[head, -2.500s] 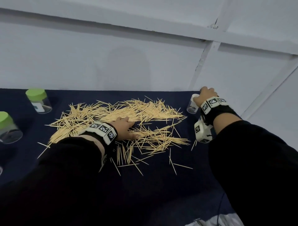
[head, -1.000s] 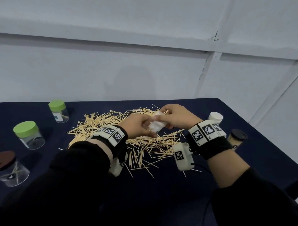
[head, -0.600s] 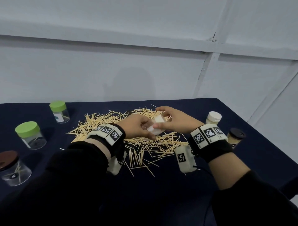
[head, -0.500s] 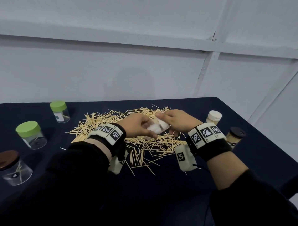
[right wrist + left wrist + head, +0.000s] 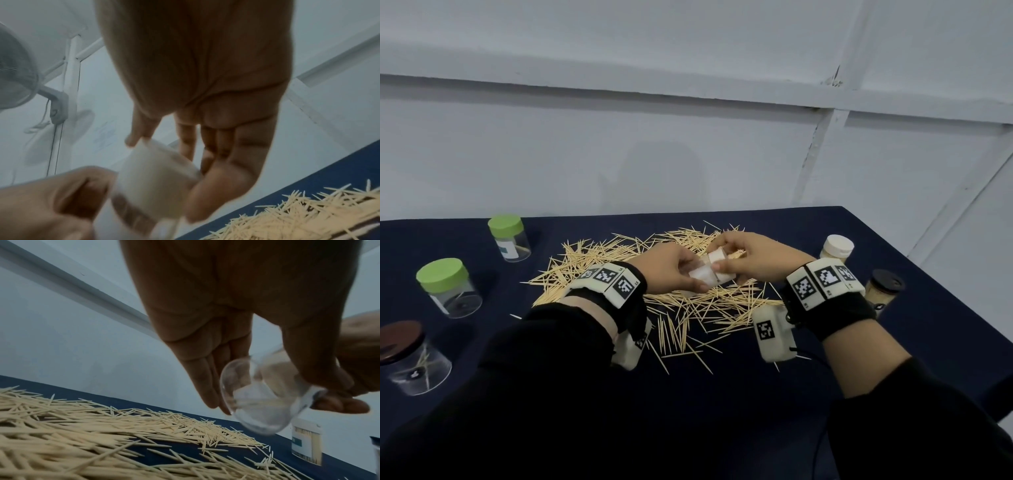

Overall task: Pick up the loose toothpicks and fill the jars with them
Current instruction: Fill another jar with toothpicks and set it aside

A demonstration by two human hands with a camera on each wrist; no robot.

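Since two and a half seconds ago our right hand (image 5: 753, 260) has left the far right of the table and brought the small clear jar (image 5: 702, 275) over the middle of the pile, where our left hand (image 5: 671, 270) has lifted off the toothpicks to meet it. Now we hold the jar tilted in the air between both hands, above the toothpicks (image 5: 681, 308). Our left thumb and fingers curl round its transparent, round-bottomed body (image 5: 265, 395), and our right thumb and fingertips pinch its white cap (image 5: 156, 172). We cannot tell whether the cap is loosened; the right wrist view is blurred.

The jar is a smooth plastic cylinder with a pale label, and we see a few thin sticks lying inside it. The toothpicks are slim, pale wooden slivers pointed at the ends, strewn crisscross in one broad heap on the dark blue cloth (image 5: 722, 411) that covers the table; they are far too many to count.

We count five other jars standing upright and capped. On the left are two with green lids (image 5: 505, 226) (image 5: 441, 274) and one with a brown lid (image 5: 400, 339), all clear and nearly empty. On the right are one with a white lid (image 5: 838, 245) and one with a black lid (image 5: 886, 280), both packed with toothpicks.
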